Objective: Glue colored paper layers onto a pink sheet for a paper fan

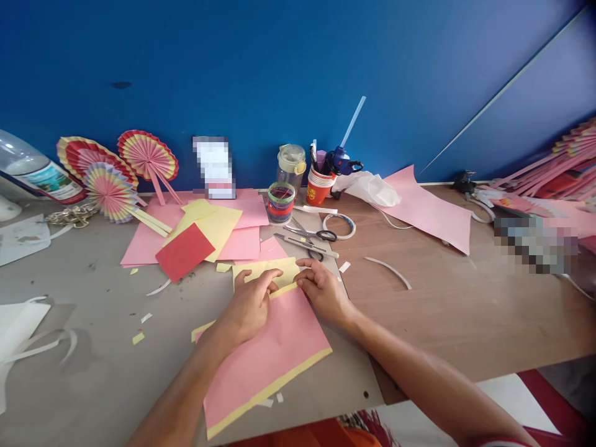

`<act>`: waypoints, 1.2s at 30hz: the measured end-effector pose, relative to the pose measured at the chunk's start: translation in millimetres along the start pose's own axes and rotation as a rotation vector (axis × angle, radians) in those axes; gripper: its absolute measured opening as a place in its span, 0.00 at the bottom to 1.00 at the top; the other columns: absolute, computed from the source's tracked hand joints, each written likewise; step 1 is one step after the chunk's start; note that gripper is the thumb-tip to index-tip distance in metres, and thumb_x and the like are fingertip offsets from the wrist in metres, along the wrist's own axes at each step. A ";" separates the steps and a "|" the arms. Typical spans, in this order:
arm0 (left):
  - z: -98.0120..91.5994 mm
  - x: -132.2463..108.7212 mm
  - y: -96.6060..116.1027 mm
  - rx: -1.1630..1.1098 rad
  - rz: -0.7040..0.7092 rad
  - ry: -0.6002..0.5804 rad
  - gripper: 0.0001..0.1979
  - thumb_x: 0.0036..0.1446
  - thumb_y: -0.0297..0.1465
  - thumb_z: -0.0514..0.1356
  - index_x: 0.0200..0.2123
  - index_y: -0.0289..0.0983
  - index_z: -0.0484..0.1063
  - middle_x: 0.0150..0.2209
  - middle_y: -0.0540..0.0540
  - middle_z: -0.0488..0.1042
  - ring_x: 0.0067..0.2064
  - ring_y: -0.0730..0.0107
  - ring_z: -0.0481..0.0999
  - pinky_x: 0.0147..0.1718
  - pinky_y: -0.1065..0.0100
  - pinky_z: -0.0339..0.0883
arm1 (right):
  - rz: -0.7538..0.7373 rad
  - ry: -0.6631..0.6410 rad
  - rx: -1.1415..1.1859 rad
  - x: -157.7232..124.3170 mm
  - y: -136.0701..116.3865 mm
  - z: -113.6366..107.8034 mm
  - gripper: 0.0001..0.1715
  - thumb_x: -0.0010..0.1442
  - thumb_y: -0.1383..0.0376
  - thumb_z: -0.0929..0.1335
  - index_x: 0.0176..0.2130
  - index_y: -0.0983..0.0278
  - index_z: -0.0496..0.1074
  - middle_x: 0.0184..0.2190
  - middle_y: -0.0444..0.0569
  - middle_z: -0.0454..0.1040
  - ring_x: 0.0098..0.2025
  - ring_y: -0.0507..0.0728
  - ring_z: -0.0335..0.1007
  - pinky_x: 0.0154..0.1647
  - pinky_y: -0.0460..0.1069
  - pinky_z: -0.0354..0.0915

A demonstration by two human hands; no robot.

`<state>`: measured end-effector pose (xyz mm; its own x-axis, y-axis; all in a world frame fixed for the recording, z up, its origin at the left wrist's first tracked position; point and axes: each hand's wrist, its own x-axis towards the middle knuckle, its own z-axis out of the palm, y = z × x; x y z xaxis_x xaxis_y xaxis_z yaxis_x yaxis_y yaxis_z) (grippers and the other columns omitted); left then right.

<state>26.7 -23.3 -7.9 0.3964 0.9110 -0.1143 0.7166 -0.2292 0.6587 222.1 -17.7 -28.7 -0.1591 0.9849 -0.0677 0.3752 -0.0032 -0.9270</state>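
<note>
A pink paper sheet (pixel 267 360) with yellow edge strips lies on the grey tabletop in front of me. Its far end meets a yellow paper band (pixel 246 268), and a narrow yellow strip crosses just below that band. My left hand (pixel 254 304) rests on the sheet, its fingers curled at this strip; the palm covers part of the paper. On the right end of the same strip, my right hand (pixel 321 288) pinches the paper between thumb and fingers. Scissors (pixel 310 234) and a white-handled cutter (pixel 307 245) lie just beyond my hands.
Red paper (pixel 185 251) and yellow paper (pixel 218 226) overlap pink sheets behind my left hand. Pleated paper fans (pixel 149 155) lean at the back left near a bottle (pixel 41 171). A red cup (pixel 320 186) holds pens and a glue gun (pixel 342 161). Paper scraps lie around.
</note>
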 end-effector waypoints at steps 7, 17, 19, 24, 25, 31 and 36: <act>-2.7 -1.7 0.3 -0.046 -0.003 0.017 0.20 0.59 0.26 0.45 0.52 0.43 0.65 0.37 0.49 0.77 0.46 0.64 0.74 0.57 0.53 0.55 | -0.077 -0.005 -0.052 0.3 2.0 -1.6 0.19 0.57 0.68 0.62 0.49 0.62 0.62 0.32 0.45 0.77 0.30 0.53 0.70 0.33 0.48 0.63; -10.3 -2.1 1.0 -0.400 -0.196 -0.049 0.13 0.57 0.37 0.54 0.41 0.41 0.74 0.33 0.50 0.77 0.33 0.67 0.75 0.30 0.70 0.66 | -0.262 0.004 0.049 -0.1 -3.3 -7.6 0.16 0.62 0.65 0.61 0.50 0.62 0.65 0.41 0.50 0.76 0.40 0.55 0.72 0.42 0.51 0.66; -13.4 -1.4 -2.1 -0.438 -0.229 0.006 0.13 0.55 0.37 0.56 0.40 0.40 0.74 0.30 0.50 0.76 0.32 0.68 0.74 0.29 0.70 0.65 | -0.255 0.086 0.022 2.7 -4.6 -12.2 0.13 0.63 0.64 0.61 0.47 0.61 0.68 0.39 0.50 0.75 0.39 0.55 0.71 0.41 0.51 0.66; -31.9 -1.5 -16.4 -0.777 -0.272 0.149 0.17 0.46 0.39 0.65 0.38 0.37 0.74 0.34 0.48 0.77 0.37 0.67 0.75 0.36 0.68 0.68 | -0.257 0.200 -0.196 12.3 -10.8 -29.9 0.12 0.61 0.65 0.62 0.42 0.62 0.72 0.36 0.50 0.74 0.37 0.57 0.69 0.37 0.50 0.65; -36.9 -1.9 -19.4 -0.877 -0.283 0.166 0.19 0.45 0.39 0.67 0.39 0.37 0.74 0.36 0.47 0.77 0.38 0.67 0.76 0.37 0.68 0.68 | -0.272 0.206 -0.225 15.2 -11.4 -34.0 0.12 0.60 0.66 0.62 0.42 0.62 0.72 0.36 0.50 0.74 0.37 0.57 0.69 0.36 0.50 0.65; -58.1 -2.4 -29.1 -1.317 -0.345 0.386 0.20 0.36 0.29 0.72 0.36 0.36 0.74 0.29 0.50 0.77 0.30 0.72 0.76 0.30 0.71 0.71 | -0.271 0.165 -0.737 41.2 -9.7 -57.1 0.17 0.60 0.70 0.62 0.47 0.65 0.72 0.43 0.57 0.72 0.47 0.61 0.67 0.48 0.54 0.63; -55.5 3.1 -40.2 -1.392 -0.363 0.507 0.13 0.35 0.23 0.70 0.28 0.35 0.73 0.26 0.54 0.75 0.28 0.78 0.75 0.29 0.77 0.71 | -0.185 0.063 -0.939 52.8 -11.5 -59.1 0.14 0.58 0.69 0.65 0.45 0.66 0.74 0.44 0.60 0.72 0.49 0.65 0.65 0.50 0.55 0.59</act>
<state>-32.7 7.7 6.5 -0.1165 0.9292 -0.3508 -0.4792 0.2568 0.8393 263.3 44.6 0.2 -0.2497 0.9636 0.0955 0.9324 0.2658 -0.2449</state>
